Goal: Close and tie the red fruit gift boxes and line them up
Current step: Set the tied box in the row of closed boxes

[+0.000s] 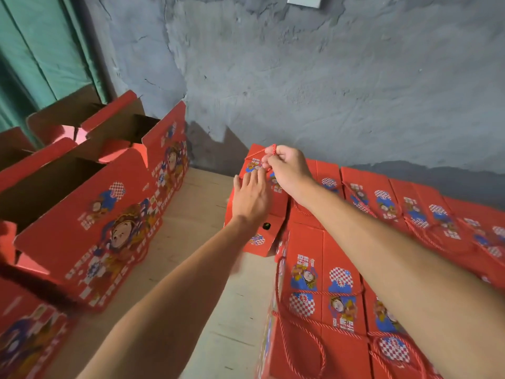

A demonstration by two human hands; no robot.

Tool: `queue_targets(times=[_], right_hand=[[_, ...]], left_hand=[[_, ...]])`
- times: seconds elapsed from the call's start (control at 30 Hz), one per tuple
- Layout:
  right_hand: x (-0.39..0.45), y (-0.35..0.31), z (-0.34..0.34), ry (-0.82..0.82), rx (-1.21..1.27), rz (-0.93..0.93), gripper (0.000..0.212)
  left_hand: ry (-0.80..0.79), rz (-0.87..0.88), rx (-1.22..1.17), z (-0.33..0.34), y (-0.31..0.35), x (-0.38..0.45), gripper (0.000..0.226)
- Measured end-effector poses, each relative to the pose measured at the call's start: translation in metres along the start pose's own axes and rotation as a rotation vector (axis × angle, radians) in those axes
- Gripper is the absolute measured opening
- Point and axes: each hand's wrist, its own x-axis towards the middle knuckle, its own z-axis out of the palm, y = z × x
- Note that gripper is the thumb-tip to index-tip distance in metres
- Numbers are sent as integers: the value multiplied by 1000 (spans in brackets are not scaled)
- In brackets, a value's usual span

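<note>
The right hand [287, 168] pinches a red cord [269, 150] above the far box [257, 203], at about 12 o'clock on the table [191, 231]. The left hand [250, 196] lies flat with straight fingers on this box's top. Closed boxes [382, 198] run toward 3 o'clock, partly hidden by the right arm. Open boxes [90, 203] at 9 o'clock are blurred and cut off.
</note>
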Motion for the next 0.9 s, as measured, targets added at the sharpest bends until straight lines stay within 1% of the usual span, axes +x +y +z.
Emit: queue_targets(times=[0.1, 0.17, 0.23, 0.27, 0.37, 0.43, 0.47, 0.53, 0.6, 0.63, 0.7, 0.77, 0.9], right_hand=[[11, 3, 2, 29, 16, 0, 29], [14, 7, 2, 31, 23, 17, 34], [10, 13, 3, 37, 24, 33, 34], [6, 16, 2, 53, 8, 38, 33], [-10, 23, 1, 143, -143, 43, 23], [-24, 26, 1, 167, -243, 35, 16], [-31, 27, 0, 165, -264, 39, 15], [-48, 23, -6, 179, -353, 58, 23], [-68, 12, -15, 179, -431, 63, 30], [-81, 6, -19, 178, -425, 67, 32], [-111, -8, -25, 186, -364, 90, 31], [-148, -26, -29, 199, -313, 98, 28], [-227, -66, -30, 170, -237, 46, 23]], left_hand=[[-17, -42, -52, 6, -8, 11, 40], [-48, -46, -64, 7, -8, 17, 46], [-71, -14, -65, 9, -3, 21, 56], [-77, -3, -63, 11, -1, 22, 54], [-105, 21, -62, 10, 0, 22, 35], [-138, 59, -25, 3, 1, 19, 28], [-165, 93, -19, -3, 4, 15, 29], [-216, 201, -59, -14, 17, 1, 39], [-238, 267, -93, -33, 35, -24, 48], [-243, 276, -87, -44, 44, -38, 49], [-242, 253, -113, -72, 58, -66, 48], [-231, 220, -145, -104, 68, -96, 41], [-221, 148, -215, -177, 80, -166, 39]])
